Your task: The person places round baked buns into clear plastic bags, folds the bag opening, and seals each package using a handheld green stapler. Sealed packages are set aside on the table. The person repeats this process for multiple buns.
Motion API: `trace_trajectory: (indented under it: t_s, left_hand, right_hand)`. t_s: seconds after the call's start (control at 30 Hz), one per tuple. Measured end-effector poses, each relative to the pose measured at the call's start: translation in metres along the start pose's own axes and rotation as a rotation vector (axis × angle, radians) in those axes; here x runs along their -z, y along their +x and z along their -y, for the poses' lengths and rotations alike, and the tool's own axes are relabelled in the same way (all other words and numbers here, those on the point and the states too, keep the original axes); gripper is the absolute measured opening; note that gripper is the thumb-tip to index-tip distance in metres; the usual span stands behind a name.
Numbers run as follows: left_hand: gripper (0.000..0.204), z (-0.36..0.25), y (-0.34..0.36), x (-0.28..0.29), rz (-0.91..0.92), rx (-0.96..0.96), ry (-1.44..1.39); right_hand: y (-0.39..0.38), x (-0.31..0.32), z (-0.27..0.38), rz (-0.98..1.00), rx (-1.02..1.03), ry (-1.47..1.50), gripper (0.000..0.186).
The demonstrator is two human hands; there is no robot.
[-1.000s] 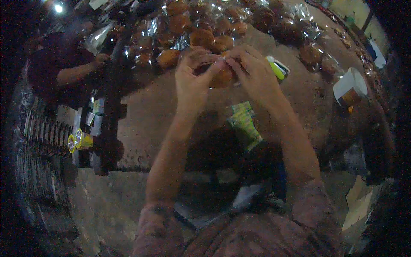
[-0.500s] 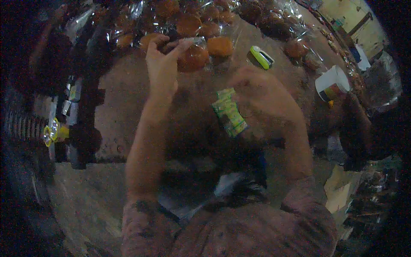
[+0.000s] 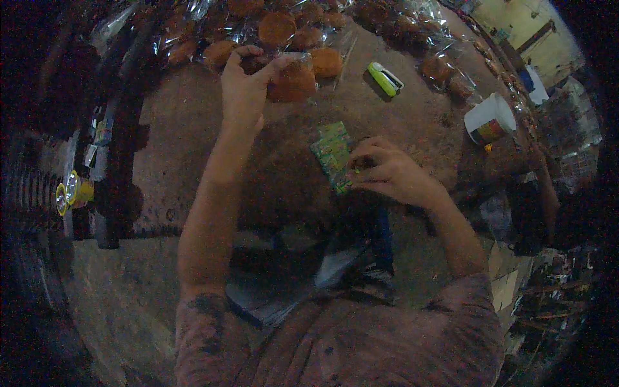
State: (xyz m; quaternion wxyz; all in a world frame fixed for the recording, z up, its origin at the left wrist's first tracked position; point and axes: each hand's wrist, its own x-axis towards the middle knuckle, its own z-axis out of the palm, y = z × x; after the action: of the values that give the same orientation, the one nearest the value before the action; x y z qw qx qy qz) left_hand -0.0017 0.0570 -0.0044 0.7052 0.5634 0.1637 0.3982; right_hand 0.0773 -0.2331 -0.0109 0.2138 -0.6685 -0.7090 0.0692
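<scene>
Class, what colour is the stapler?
The stapler is mostly lime green, shown in the head view.

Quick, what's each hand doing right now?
Left hand: part-curled, thumb at the bagged brown item; firm grip cannot be told.
Right hand: fingers bent at the green-and-yellow slips; whether it holds one cannot be told.

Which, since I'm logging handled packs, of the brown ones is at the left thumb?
The squarish brown pack at the middle cluster's near edge; only it meets the left hand's thumb.
</scene>
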Motion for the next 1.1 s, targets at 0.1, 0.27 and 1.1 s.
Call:
trace_trajectory:
  t_s: [0.1,0.27,1.1]
  left_hand:
    - [0.043,0.002,-0.003,-0.003,0.025,0.040,-0.008]
    - [0.038,0.001,-0.010,-0.015,0.100,0.038,-0.020]
    - [0.023,0.026,-0.002,0.002,0.131,0.215,-0.068]
  right_hand:
    - [0.003,0.004,0.003,-0.128,-0.041,0.077,0.014]
    - [0.039,0.039,0.003,-0.611,-0.372,0.207,0.015]
    - [0.141,-0.011,-0.059,-0.710,-0.222,0.128,0.020]
